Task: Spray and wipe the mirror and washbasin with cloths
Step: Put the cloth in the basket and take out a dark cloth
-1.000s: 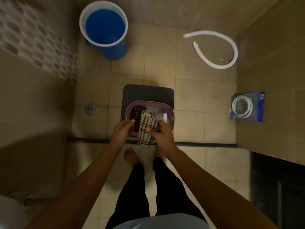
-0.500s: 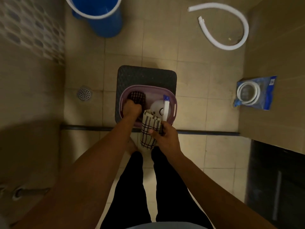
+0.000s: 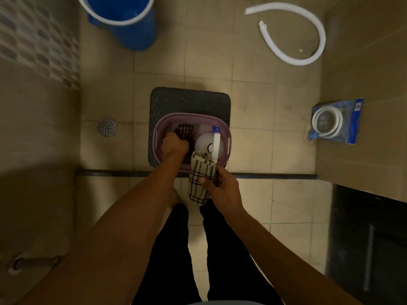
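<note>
A tiled bathroom floor (image 3: 209, 62) in dim light, seen from the head camera looking straight down past the person's dark trousers. A purple basket (image 3: 228, 137) sits on a dark mat (image 3: 189, 100), just beyond a dark threshold strip. The left hand (image 3: 174, 145) reaches down into the basket's left half, its fingers curled onto a dark checked cloth (image 3: 185, 130) lying there; how firmly they grip it cannot be told. A white spray bottle (image 3: 206, 143) with a blue-tipped nozzle stands in the basket's right half. The right hand (image 3: 222, 188) holds a light checked cloth (image 3: 198, 179), folded and hanging down, thumb pinching it against the fingers, just in front of the basket's near rim. A blue bucket (image 3: 136, 29) stands farther off, a white hose (image 3: 308, 40) curls to the right, a floor drain (image 3: 107, 127) lies to the left, and a packaged hose coil (image 3: 334, 122) leans by the right wall.
</note>
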